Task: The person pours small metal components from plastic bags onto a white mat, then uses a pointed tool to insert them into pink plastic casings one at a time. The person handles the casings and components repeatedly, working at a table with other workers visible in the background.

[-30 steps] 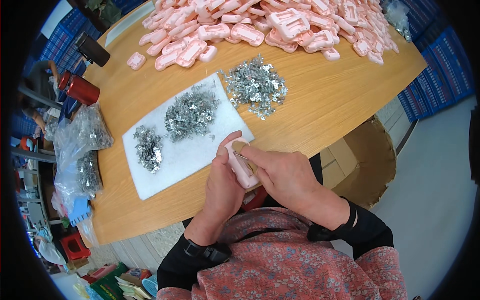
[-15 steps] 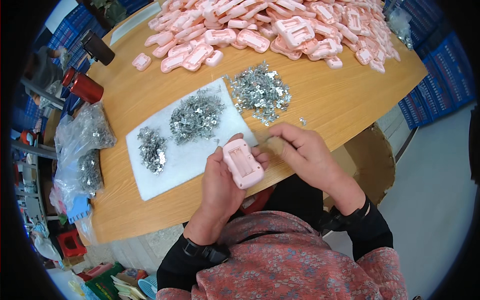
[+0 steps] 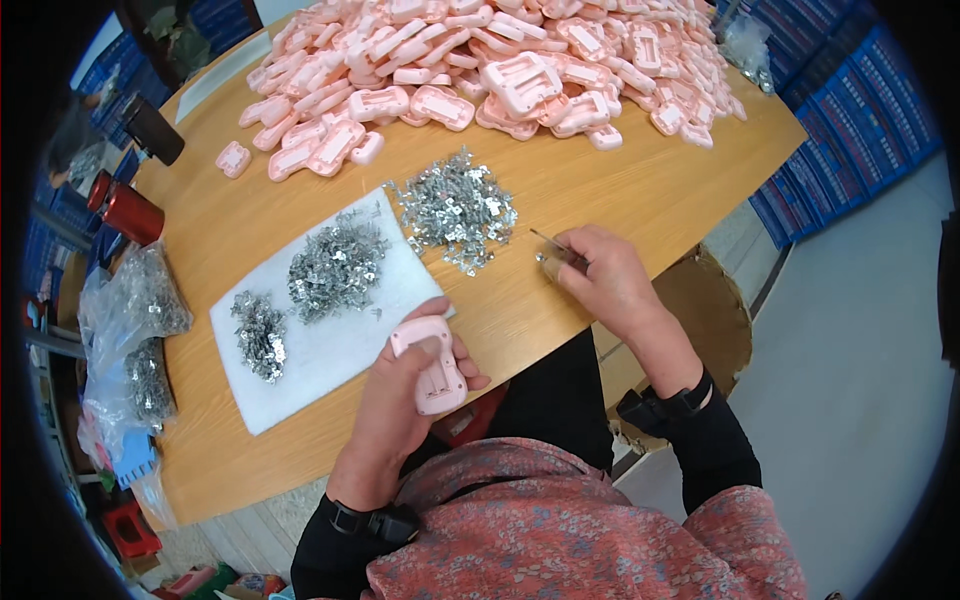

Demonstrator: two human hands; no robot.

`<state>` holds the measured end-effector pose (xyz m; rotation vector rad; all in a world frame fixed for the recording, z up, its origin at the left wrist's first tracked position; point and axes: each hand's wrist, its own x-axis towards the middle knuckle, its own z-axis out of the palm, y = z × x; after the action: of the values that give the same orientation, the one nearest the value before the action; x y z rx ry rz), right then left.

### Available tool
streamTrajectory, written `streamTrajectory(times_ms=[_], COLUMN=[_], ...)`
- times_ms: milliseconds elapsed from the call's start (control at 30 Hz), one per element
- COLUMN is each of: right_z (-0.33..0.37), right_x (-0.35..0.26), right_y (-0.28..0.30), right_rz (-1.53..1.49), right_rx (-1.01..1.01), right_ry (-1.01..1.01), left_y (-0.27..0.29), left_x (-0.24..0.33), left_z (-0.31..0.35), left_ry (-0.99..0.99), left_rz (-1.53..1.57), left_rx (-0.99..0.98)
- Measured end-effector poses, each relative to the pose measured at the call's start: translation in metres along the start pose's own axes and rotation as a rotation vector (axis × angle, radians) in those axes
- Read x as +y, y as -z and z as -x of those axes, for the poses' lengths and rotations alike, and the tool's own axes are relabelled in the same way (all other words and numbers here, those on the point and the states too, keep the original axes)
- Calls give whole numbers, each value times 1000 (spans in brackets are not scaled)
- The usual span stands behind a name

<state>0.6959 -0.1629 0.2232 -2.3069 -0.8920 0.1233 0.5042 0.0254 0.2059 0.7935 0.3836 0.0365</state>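
In my left hand (image 3: pixel 388 408) a pink plastic housing (image 3: pixel 446 388) with an open battery compartment is gripped, its recessed side up. The thumb lies over the compartment's upper part. To the right, low over the table, my right hand (image 3: pixel 620 285) pinches a thin pointed metal tool (image 3: pixel 547 240). Beside its fingertips is a small silver metal clip (image 3: pixel 541 257); whether the hand touches it I cannot tell. A loose pile of similar metal clips (image 3: pixel 458 210) lies left of that hand. Two more clip piles (image 3: pixel 338 268) (image 3: pixel 260 338) rest on a white foam sheet (image 3: pixel 300 395).
A large heap of pink housings (image 3: pixel 400 60) covers the table's far side. On the left stand a red flask (image 3: pixel 130 208), a dark cup (image 3: pixel 152 130) and plastic bags (image 3: pixel 140 300) of metal parts. Blue crates (image 3: pixel 850 130) and a cardboard box (image 3: pixel 705 315) are at the right.
My view has shifted, so the table contents sit further left. The right hand has moved away from the housing to the small clip on the table. My left thumb now covers part of the compartment.
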Motion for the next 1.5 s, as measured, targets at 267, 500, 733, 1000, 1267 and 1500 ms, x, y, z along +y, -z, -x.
streamTrajectory(times_ms=[267, 500, 733, 1000, 1267, 1500], right_z=[7, 22, 20, 15, 29, 29], right_x=[-14, -78, -84, -89, -82, -76], right_y=[-7, 7, 8, 3, -12, -15], right_rz=[-82, -263, -200, -223, -728, -866], right_rx=[65, -120, -161, -171, -268, -349], right_ry=[77, 330, 403, 427, -118, -261], left_y=[-1, -5, -6, -2, -7, -11], left_x=[-2, 8, 10, 8, 9, 11], left_z=[-6, -10, -11, -13, -15, -15], left_ry=[31, 62, 55, 19, -160, -206], left_rz=[45, 70, 97, 44, -62, -240], left_rx=[-87, -127, -242, -160, -67, -34])
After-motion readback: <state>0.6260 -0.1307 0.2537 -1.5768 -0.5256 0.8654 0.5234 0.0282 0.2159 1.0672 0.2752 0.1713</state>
